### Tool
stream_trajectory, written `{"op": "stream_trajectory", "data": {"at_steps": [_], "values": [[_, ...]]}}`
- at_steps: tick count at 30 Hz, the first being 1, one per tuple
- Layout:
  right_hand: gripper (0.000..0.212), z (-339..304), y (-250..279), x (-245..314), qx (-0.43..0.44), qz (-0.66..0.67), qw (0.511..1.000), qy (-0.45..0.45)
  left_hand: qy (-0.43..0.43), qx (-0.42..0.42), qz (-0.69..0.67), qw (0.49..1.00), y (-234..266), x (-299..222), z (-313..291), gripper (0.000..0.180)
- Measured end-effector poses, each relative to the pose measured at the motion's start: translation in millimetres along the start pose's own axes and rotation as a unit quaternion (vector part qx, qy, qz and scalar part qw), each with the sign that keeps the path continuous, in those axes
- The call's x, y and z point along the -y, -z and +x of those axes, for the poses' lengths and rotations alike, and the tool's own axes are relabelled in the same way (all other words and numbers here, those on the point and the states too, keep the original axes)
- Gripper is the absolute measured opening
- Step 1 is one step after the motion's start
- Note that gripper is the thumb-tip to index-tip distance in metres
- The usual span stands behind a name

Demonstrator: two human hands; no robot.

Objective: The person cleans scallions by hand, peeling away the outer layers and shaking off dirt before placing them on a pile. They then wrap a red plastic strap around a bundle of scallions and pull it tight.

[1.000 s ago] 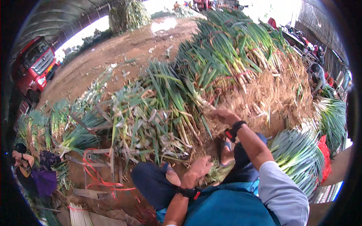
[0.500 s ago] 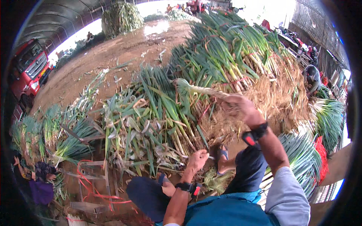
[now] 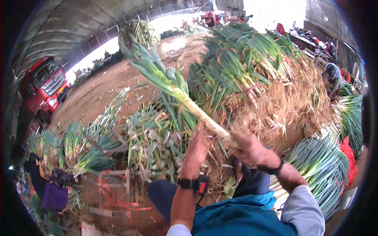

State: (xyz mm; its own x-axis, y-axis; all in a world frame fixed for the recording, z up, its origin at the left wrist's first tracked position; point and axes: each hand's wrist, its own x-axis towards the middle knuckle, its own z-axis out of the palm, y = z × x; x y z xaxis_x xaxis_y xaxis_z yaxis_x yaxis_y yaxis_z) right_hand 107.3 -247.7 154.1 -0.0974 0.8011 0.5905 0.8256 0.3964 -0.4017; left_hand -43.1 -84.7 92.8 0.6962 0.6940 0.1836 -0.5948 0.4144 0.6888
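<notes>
A long leek (image 3: pixel 200 113) slants across the middle of the view, its green leaves pointing to the far left. Its pale lower end is in my right hand (image 3: pixel 252 149), whose fingers wrap round it. Just below the stalk rises my left hand (image 3: pixel 198 143), fingers stretched upward and somewhat blurred. Whether they touch the stalk, I cannot tell. Behind lies a heap of loose leeks (image 3: pixel 147 135) with torn and wilted leaves. Farther back, a large pile of tied leek bundles (image 3: pixel 240 59) shows its roots toward me.
Trimmed leeks (image 3: pixel 315 169) lie at my right by a red bag (image 3: pixel 347 157). A metal frame (image 3: pixel 106 212) with red ribbon stands at my left. A co-worker in purple (image 3: pixel 55 194) is at lower left, another person (image 3: pixel 332 76) far right. A red truck (image 3: pixel 45 88) stands far left.
My right hand has come down and nearer, and the leek now shows its full length, leaves pointing far left. My left hand has risen from low by my feet to beside the stalk.
</notes>
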Motion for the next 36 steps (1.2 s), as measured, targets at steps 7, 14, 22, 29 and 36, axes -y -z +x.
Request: {"op": "stream_trajectory", "data": {"at_steps": [7,14,22,29,36], "values": [[0.051,9.1,-146.5,-38.3,0.277,0.08,0.958,0.001,-0.042,-0.296,0.02,0.954,89.2,14.2,-11.5,0.018],[0.036,140.5,-185.3,-72.1,0.197,0.237,0.95,-0.058,-0.039,-0.348,0.142,0.926,128.3,10.6,-52.3,0.014],[0.024,172.3,-268.0,-59.7,0.006,0.243,0.966,-0.091,0.039,-0.327,0.075,0.941,115.5,-8.8,-72.6,0.058],[0.02,106.6,-188.4,-30.4,0.095,0.277,0.956,0.006,0.02,-0.24,0.027,0.97,146.0,-26.3,-63.9,0.067],[0.023,68.1,-151.8,-109.7,0.357,0.096,0.928,-0.05,0.003,-0.308,0.101,0.946,133.8,-28.3,-63.4,0.057]]}}
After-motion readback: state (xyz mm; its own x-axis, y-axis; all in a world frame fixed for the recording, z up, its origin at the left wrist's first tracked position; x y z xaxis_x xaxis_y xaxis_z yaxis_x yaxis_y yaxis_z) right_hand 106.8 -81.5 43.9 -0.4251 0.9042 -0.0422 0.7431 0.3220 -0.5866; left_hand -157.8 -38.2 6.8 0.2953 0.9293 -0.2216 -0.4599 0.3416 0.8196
